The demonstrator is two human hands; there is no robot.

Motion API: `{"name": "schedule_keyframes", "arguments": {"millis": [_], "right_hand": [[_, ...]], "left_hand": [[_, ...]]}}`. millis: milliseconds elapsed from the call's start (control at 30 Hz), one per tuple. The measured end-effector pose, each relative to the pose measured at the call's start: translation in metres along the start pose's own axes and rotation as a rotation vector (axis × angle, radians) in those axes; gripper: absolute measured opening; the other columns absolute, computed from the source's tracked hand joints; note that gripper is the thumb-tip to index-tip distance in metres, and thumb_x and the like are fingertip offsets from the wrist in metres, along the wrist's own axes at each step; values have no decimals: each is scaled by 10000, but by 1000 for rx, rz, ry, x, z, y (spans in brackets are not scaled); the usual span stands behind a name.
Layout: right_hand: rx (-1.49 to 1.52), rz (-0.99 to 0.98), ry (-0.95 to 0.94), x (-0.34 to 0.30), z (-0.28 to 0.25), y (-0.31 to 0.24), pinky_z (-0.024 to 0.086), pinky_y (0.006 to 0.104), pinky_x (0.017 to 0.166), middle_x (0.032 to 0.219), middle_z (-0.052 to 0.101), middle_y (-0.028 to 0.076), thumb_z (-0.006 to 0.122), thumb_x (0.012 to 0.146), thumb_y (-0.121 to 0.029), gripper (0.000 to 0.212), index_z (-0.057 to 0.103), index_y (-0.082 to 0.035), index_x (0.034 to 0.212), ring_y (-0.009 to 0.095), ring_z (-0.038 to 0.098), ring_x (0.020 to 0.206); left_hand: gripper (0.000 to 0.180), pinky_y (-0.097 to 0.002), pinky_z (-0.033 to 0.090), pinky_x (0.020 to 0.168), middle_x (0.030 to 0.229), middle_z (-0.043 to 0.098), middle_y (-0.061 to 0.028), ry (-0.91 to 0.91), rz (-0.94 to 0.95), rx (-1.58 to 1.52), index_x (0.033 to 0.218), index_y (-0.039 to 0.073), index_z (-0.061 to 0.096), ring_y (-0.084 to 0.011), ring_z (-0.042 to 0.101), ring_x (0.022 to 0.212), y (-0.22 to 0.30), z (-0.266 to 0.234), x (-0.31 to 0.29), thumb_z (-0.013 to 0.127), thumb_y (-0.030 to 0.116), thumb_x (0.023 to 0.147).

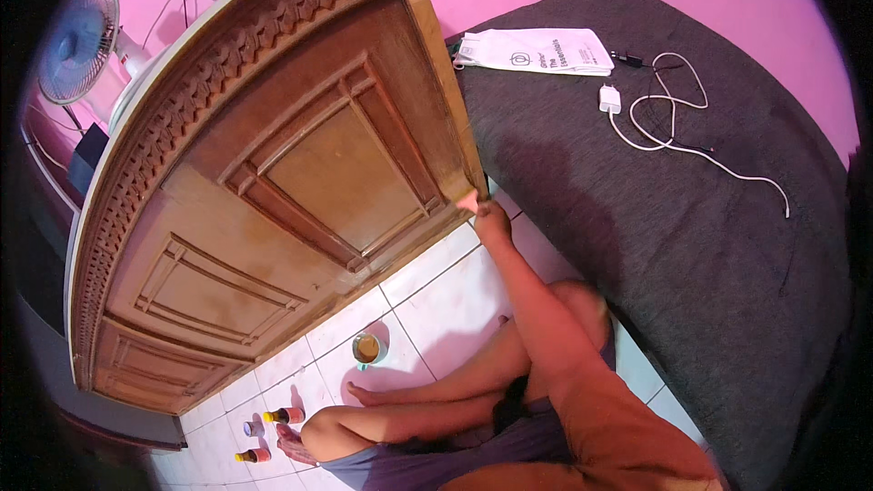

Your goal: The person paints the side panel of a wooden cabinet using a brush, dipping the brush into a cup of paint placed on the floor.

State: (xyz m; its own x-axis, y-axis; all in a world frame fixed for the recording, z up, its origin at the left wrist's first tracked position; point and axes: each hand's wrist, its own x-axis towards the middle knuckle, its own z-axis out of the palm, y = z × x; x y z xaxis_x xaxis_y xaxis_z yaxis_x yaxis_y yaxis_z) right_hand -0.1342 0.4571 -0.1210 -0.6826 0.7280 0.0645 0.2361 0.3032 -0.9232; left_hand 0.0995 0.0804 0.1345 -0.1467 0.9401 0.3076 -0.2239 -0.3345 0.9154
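My right hand (493, 221) is closed in a pinch at the near lower corner of a large brown carved wooden panel (327, 182). Between its fingers is a small, flat pinkish tool that looks like a paintbrush (468, 202), slightly blurred, held against the panel's edge. The panel has raised rectangular mouldings and a carved border, with patches of lighter and darker brown. On the tiled floor, in front of my crossed legs, stands a cup (368, 349) holding brown liquid. My left hand does not show.
Small dark bottles with yellow caps (289, 415) and a little jar (252, 429) lie or stand by my foot on white tiles (446, 273). A dark grey mattress (673, 245) fills the right, bearing a white pouch (536, 51) and a charger (609, 100). Behind the panel stands a fan (77, 41).
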Motion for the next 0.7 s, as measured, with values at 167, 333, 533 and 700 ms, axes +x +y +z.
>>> {"name": "schedule_keyframes", "arguments": {"millis": [167, 333, 533, 700], "right_hand": [[-136, 370, -173, 5, 1, -10, 496, 465, 854, 1037, 667, 220, 577, 905, -289, 252, 694, -77, 973, 385, 631, 1008], [121, -115, -53, 10, -19, -66, 494, 464, 828, 973, 675, 209, 537, 937, -237, 243, 683, -42, 937, 410, 631, 957], [297, -373, 135, 5, -76, -172, 495, 426, 743, 856, 664, 179, 484, 972, -183, 225, 619, -20, 1048, 350, 649, 830], [560, -622, 115, 13, -109, -243, 411, 243, 532, 710, 532, -12, 480, 1014, -256, 269, 603, -30, 1093, 74, 495, 585]], "left_hand": [[243, -502, 433, 732, 922, 626, -148, -4, 10, 9, 941, 44, 663, -346, 592, 818, 0, 0, -5, 654, 282, 890], [242, -500, 432, 728, 921, 626, -147, -4, 15, 25, 936, 44, 663, -345, 591, 814, -1, 4, -7, 654, 281, 890], [239, -497, 430, 723, 919, 626, -147, 8, 27, 37, 930, 45, 664, -344, 589, 810, 1, 7, -12, 654, 281, 889], [238, -494, 429, 719, 918, 626, -146, -10, 29, 46, 926, 45, 664, -343, 588, 806, 1, 7, -12, 654, 280, 889]]}}
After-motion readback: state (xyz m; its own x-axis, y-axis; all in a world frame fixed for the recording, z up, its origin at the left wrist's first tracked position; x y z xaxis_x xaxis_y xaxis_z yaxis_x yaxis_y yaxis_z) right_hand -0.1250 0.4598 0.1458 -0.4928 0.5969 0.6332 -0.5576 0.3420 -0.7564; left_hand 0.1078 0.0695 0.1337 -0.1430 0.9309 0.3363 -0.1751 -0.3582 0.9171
